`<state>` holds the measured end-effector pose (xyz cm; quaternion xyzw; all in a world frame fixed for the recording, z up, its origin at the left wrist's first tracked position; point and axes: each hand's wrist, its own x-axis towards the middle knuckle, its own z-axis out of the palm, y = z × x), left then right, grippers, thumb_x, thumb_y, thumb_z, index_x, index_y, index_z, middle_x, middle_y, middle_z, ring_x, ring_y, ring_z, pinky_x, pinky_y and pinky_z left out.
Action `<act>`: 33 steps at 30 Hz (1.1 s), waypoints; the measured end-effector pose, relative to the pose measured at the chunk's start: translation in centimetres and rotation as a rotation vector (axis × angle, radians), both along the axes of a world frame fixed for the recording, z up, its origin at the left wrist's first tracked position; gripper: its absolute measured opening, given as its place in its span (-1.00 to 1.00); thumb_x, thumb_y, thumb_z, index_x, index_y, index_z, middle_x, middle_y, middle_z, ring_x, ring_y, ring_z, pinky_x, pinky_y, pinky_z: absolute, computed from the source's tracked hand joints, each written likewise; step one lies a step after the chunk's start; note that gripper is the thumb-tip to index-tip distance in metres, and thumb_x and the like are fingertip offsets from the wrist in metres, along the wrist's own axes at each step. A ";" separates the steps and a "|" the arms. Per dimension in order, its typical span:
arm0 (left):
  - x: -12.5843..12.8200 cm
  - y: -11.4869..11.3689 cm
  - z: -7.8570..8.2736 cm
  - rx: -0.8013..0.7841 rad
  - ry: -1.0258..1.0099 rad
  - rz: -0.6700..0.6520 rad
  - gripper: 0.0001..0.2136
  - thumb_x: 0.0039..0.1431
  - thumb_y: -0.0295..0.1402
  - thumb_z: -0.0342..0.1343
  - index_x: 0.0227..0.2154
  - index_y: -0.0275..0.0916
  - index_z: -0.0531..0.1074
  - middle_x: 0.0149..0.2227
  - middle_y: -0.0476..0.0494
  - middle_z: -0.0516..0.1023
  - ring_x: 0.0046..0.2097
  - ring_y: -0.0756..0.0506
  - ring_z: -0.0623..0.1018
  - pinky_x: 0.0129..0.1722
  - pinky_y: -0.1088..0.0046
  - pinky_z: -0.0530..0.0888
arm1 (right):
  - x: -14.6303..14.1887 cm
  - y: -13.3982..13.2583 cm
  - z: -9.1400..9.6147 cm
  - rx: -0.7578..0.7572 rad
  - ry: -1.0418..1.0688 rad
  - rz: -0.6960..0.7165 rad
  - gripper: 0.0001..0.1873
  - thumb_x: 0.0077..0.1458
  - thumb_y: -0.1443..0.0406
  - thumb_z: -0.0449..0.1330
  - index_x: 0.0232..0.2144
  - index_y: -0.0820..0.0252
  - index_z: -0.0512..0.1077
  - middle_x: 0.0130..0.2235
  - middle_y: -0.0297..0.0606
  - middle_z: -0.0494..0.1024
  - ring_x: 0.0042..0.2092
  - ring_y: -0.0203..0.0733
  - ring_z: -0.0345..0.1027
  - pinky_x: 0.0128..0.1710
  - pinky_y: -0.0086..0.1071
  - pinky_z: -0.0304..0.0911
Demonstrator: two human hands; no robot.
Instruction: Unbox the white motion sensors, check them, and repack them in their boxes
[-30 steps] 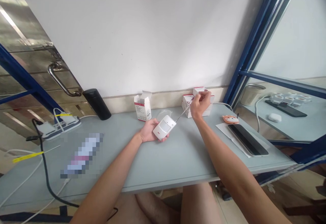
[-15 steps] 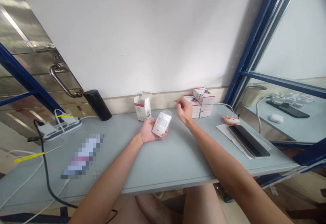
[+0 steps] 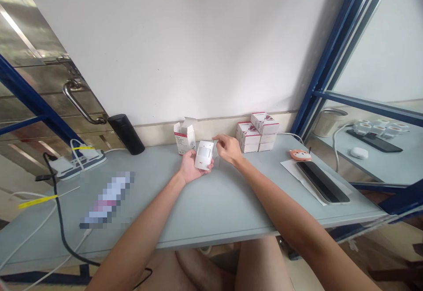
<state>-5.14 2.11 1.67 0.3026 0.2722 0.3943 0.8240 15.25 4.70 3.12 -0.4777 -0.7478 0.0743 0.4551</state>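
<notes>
A white motion sensor with a curved lens window and a small red mark rests in my left hand. The fingers wrap round its back, and its front faces up toward me. Close by the sensor's upper right edge is my right hand, thumb and index finger pinched together. A bit of clear film shows between the sensor and the right hand; whether the fingertips grip it is too small to tell. Behind the left hand, an upright white and red carton stands with its top flaps raised.
Several small white and red boxes are stacked against the wall on the right. A phone lies on paper beside an orange animal-shaped item. At left are a black cylinder, a power strip and cables on the grey table.
My right hand has moved left from beside the stacked boxes to the sensor's upper edge. The sensor has shifted slightly left and turned more upright in my left hand.
</notes>
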 end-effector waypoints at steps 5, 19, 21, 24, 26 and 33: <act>0.2 0.0 0.7 0.009 -0.028 0.077 -0.63 0.03 -0.28 0.00 -0.13 -0.35 0.47 -0.35 -0.41 0.57 -0.46 -0.27 0.52 -0.50 0.28 0.38 | -0.1 -0.1 0.0 -0.039 -0.091 0.025 -0.51 0.23 0.35 0.00 0.08 0.02 0.58 -0.02 -0.29 0.69 -0.17 -0.08 0.52 -0.14 -0.31 0.31; -0.3 0.4 1.7 0.043 -0.080 0.306 -0.54 0.01 -0.32 -0.03 -0.05 -0.41 0.48 -0.26 -0.45 0.62 -0.34 -0.33 0.61 -0.40 0.21 0.50 | 0.1 1.3 -2.8 -0.238 -0.463 0.063 -0.58 0.38 0.24 0.10 0.20 0.11 0.50 0.15 -0.06 0.54 0.22 0.05 0.39 0.25 -0.13 0.19; -0.3 0.4 1.6 0.035 -0.073 0.312 -0.54 0.02 -0.32 -0.03 -0.04 -0.42 0.47 -0.26 -0.46 0.62 -0.34 -0.33 0.61 -0.41 0.21 0.50 | 0.4 1.6 -2.8 -0.242 -0.462 0.059 -0.57 0.37 0.30 0.08 0.21 0.10 0.50 0.17 -0.09 0.54 0.22 0.02 0.39 0.25 -0.14 0.19; -0.3 0.4 1.5 0.024 -0.056 0.316 -0.54 0.04 -0.33 -0.03 -0.02 -0.43 0.47 -0.27 -0.46 0.63 -0.34 -0.34 0.62 -0.45 0.23 0.48 | 0.8 1.9 -2.7 -0.232 -0.446 0.037 -0.54 0.37 0.37 0.02 0.21 0.08 0.48 0.20 -0.13 0.53 0.23 -0.01 0.37 0.25 -0.17 0.19; -0.2 0.4 1.3 0.019 -0.039 0.319 -0.53 0.05 -0.33 -0.03 -0.01 -0.43 0.46 -0.27 -0.46 0.63 -0.33 -0.35 0.63 -0.47 0.24 0.47 | 0.9 2.0 -2.5 -0.222 -0.434 0.018 -0.54 0.38 0.38 -0.01 0.21 0.09 0.48 0.20 -0.12 0.53 0.24 -0.01 0.36 0.25 -0.17 0.19; -0.2 1.0 0.6 0.010 0.024 0.315 -0.53 0.07 -0.33 -0.05 0.00 -0.44 0.46 -0.29 -0.43 0.63 -0.31 -0.35 0.65 -0.46 0.25 0.48 | 1.0 1.7 -2.4 -0.237 -0.435 0.016 -0.62 0.43 0.25 0.03 0.14 0.09 0.54 0.17 -0.12 0.55 0.25 0.00 0.35 0.25 -0.16 0.20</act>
